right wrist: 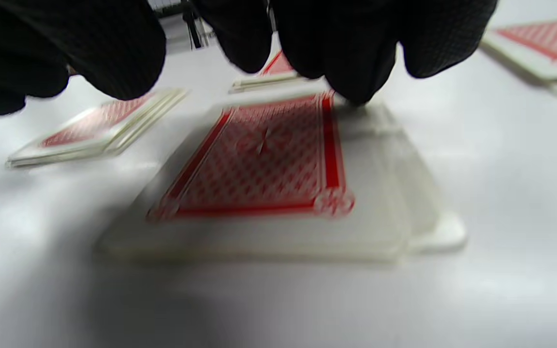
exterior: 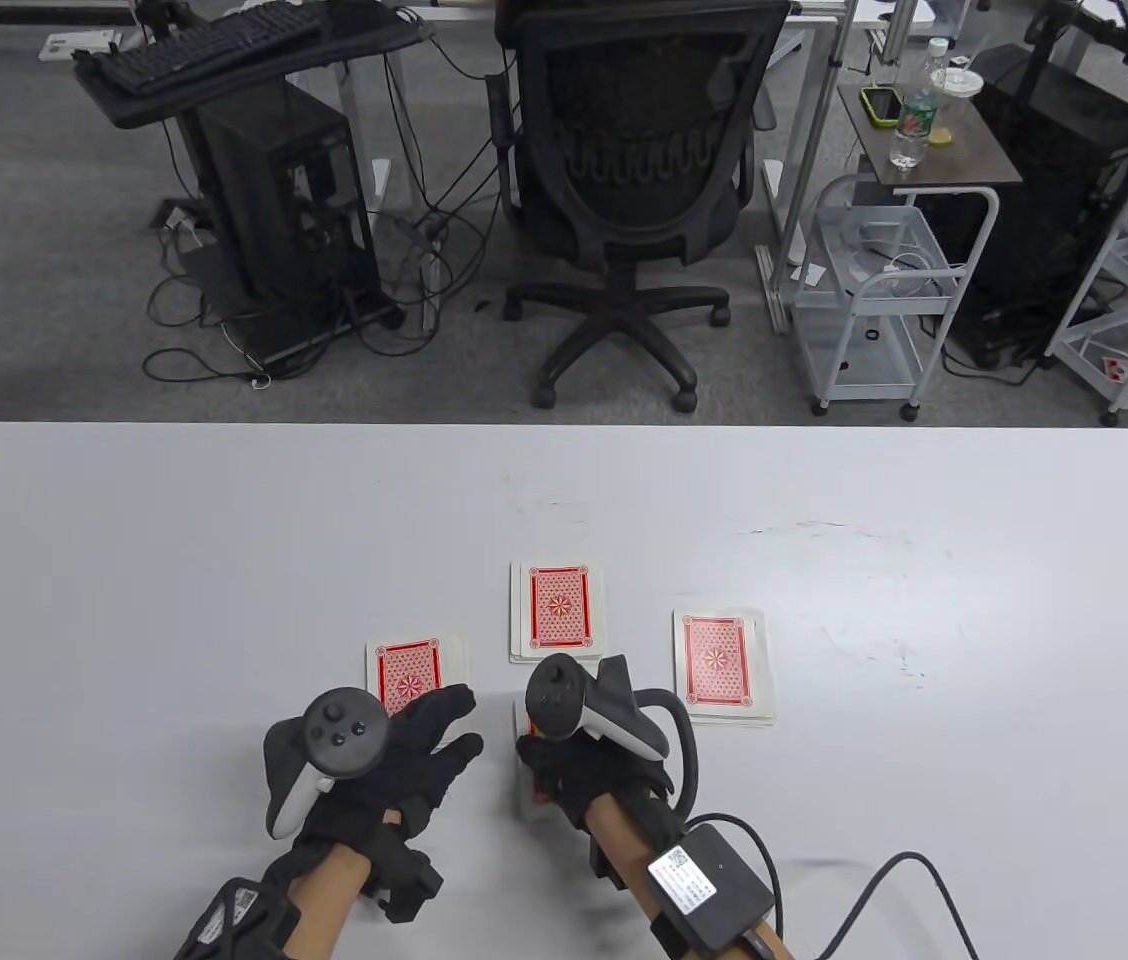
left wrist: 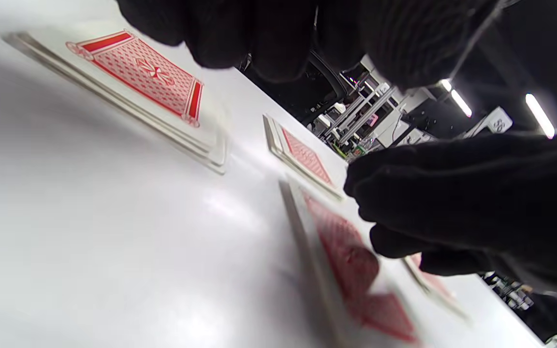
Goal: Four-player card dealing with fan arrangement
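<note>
Three piles ring the hands. Right hand seemingly fingertips a fourth pile; left hand open, empty.

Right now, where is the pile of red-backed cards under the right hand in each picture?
Table view: pile of red-backed cards peeks out left of the right hand.
Left wrist view: blurred, bottom centre.
Right wrist view: centre.
Shared landmark: the middle far pile.

Beyond the white table stand a black office chair, a computer tower and a white cart.
</note>
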A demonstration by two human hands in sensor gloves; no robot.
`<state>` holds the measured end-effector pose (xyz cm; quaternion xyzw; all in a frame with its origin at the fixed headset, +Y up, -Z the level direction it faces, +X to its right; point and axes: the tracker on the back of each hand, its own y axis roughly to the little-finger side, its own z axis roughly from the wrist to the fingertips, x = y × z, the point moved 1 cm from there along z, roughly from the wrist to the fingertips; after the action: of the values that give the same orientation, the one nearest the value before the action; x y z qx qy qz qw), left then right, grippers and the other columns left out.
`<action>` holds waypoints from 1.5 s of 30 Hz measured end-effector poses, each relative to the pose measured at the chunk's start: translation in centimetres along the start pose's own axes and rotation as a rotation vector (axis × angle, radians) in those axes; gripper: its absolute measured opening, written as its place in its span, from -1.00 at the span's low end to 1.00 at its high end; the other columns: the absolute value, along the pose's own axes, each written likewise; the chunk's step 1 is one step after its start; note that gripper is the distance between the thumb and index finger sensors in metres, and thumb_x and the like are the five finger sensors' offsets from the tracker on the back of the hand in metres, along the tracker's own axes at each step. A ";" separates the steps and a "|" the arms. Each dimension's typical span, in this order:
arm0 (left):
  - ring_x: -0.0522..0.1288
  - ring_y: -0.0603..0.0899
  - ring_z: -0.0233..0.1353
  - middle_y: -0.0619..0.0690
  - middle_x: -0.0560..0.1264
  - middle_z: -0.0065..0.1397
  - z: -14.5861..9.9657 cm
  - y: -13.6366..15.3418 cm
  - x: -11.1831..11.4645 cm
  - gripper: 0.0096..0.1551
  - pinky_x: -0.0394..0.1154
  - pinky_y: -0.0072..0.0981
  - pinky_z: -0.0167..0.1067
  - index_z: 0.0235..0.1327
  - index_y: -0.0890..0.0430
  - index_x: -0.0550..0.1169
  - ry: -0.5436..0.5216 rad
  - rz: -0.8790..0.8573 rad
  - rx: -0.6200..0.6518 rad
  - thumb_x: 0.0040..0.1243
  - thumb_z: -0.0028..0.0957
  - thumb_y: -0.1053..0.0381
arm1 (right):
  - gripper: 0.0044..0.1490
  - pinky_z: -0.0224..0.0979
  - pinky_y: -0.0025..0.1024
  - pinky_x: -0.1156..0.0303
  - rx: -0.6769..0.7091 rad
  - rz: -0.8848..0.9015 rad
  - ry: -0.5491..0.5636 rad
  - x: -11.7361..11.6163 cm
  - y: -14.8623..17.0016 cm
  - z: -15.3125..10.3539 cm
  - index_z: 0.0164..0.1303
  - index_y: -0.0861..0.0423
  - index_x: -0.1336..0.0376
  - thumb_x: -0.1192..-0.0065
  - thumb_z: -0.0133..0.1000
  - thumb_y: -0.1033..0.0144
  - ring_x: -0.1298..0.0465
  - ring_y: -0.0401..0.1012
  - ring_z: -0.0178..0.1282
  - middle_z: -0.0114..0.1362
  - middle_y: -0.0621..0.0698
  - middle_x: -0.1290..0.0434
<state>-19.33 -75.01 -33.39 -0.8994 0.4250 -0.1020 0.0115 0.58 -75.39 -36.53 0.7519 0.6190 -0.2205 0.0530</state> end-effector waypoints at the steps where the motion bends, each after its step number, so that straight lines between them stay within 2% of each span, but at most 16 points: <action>1: 0.20 0.35 0.63 -0.05 0.26 0.65 0.0 -0.2 0.3 -0.25 0.18 0.19 0.49 0.50 -0.18 0.28 0.008 0.032 0.004 0.25 0.04 -0.24 | 0.08 0.40 0.40 -0.10 -0.015 -0.006 -0.024 -0.5 -0.3 0.0 0.67 0.32 0.18 -0.16 0.27 -0.10 -0.12 0.44 0.58 0.60 0.46 0.12; 4: 0.14 0.36 0.65 -0.05 0.21 0.67 -0.1 -0.2 0.6 -0.24 0.13 0.20 0.51 0.51 -0.19 0.26 0.004 0.084 -0.001 0.25 0.04 -0.24 | 0.27 0.41 0.45 -0.05 -0.036 -0.087 -0.105 -2.0 -1.1 0.3 0.64 0.43 0.33 -0.13 0.24 -0.21 0.05 0.53 0.57 0.57 0.53 0.26; 6: 0.13 0.36 0.65 -0.05 0.21 0.67 -0.1 -0.1 0.7 -0.24 0.13 0.19 0.51 0.51 -0.19 0.26 0.007 0.092 -0.009 0.25 0.04 -0.23 | 0.32 0.41 0.46 -0.02 -0.042 -0.090 -0.173 -2.7 -1.3 0.5 0.61 0.46 0.39 -0.13 0.24 -0.23 0.15 0.52 0.55 0.55 0.53 0.33; 9: 0.14 0.36 0.65 -0.05 0.22 0.66 0.0 0.0 0.7 -0.25 0.13 0.19 0.51 0.51 -0.19 0.26 0.003 0.090 -0.020 0.25 0.05 -0.23 | 0.31 0.39 0.45 0.00 -0.044 -0.106 -0.171 -3.1 -1.4 0.6 0.58 0.48 0.42 -0.16 0.26 -0.16 0.20 0.52 0.52 0.53 0.54 0.36; 12: 0.15 0.35 0.65 -0.05 0.23 0.66 -0.1 0.1 0.6 -0.26 0.13 0.19 0.51 0.51 -0.18 0.27 -0.001 0.087 -0.023 0.25 0.05 -0.22 | 0.27 0.36 0.47 0.05 -0.044 -0.037 -0.203 -3.2 -1.2 0.6 0.55 0.51 0.46 -0.13 0.30 -0.07 0.27 0.54 0.47 0.49 0.56 0.41; 16: 0.16 0.35 0.65 -0.05 0.24 0.66 -0.1 0.1 0.7 -0.26 0.14 0.19 0.50 0.50 -0.18 0.28 0.003 0.092 -0.026 0.25 0.05 -0.22 | 0.22 0.30 0.49 0.07 -0.048 0.029 -0.203 -3.2 -1.1 0.8 0.54 0.52 0.47 -0.15 0.34 0.04 0.31 0.56 0.42 0.46 0.57 0.45; 20: 0.17 0.35 0.64 -0.05 0.24 0.65 -0.1 0.1 0.7 -0.27 0.15 0.19 0.50 0.50 -0.18 0.28 0.007 0.091 -0.029 0.25 0.05 -0.21 | 0.20 0.14 0.63 0.10 -0.072 0.035 -0.144 -3.9 -1.8 1.1 0.49 0.55 0.50 -0.13 0.29 0.16 0.35 0.62 0.35 0.41 0.61 0.47; 24: 0.17 0.35 0.65 -0.06 0.25 0.65 -0.1 0.1 0.6 -0.28 0.15 0.19 0.50 0.50 -0.18 0.29 0.000 0.090 -0.032 0.25 0.05 -0.21 | 0.19 0.08 0.69 0.13 -0.090 0.021 -0.138 -4.3 -2.3 1.4 0.47 0.55 0.53 -0.11 0.25 0.24 0.38 0.65 0.33 0.38 0.63 0.50; 30: 0.19 0.35 0.64 -0.06 0.26 0.65 0.0 0.3 0.6 -0.29 0.16 0.19 0.50 0.49 -0.18 0.30 0.003 0.078 -0.040 0.25 0.05 -0.21 | 0.12 0.09 0.71 0.08 -0.108 -0.063 -0.091 -4.5 -2.5 1.4 0.48 0.53 0.52 -0.06 0.14 0.44 0.32 0.65 0.35 0.40 0.63 0.46; 34: 0.19 0.35 0.64 -0.06 0.27 0.64 0.0 0.2 0.6 -0.29 0.17 0.19 0.50 0.49 -0.18 0.31 0.005 0.076 -0.039 0.25 0.05 -0.21 | 0.08 0.15 0.65 -0.03 -0.126 -0.101 -0.025 -4.0 -2.3 1.1 0.53 0.48 0.45 -0.10 0.17 0.45 0.20 0.61 0.41 0.46 0.59 0.35; 36: 0.19 0.35 0.64 -0.06 0.27 0.64 0.0 0.3 0.6 -0.29 0.17 0.19 0.50 0.48 -0.18 0.31 0.003 0.067 -0.039 0.25 0.06 -0.21 | 0.04 0.18 0.59 -0.13 -0.125 -0.121 0.006 -3.6 -2.1 1.0 0.55 0.46 0.39 -0.13 0.17 0.52 0.10 0.58 0.43 0.49 0.56 0.27; 39: 0.20 0.35 0.63 -0.06 0.27 0.64 0.0 0.4 0.5 -0.30 0.18 0.19 0.49 0.48 -0.17 0.31 0.001 0.058 -0.043 0.25 0.05 -0.20 | 0.01 0.22 0.55 -0.16 -0.105 -0.052 0.014 -2.9 -1.5 0.6 0.58 0.43 0.33 -0.20 0.20 0.53 0.06 0.56 0.46 0.52 0.52 0.23; 45: 0.26 0.36 0.61 -0.04 0.30 0.62 0.1 0.7 0.2 -0.30 0.22 0.20 0.46 0.48 -0.15 0.33 -0.003 -0.041 -0.050 0.25 0.05 -0.21 | -0.05 0.30 0.52 -0.17 0.006 0.050 -0.013 -1.2 -0.1 -0.2 0.61 0.36 0.26 -0.15 0.13 0.73 0.00 0.54 0.51 0.55 0.49 0.17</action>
<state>-19.71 -75.60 -33.52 -0.9080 0.4091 -0.0902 -0.0123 0.33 -76.40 -35.85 0.7657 0.5991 -0.2260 0.0601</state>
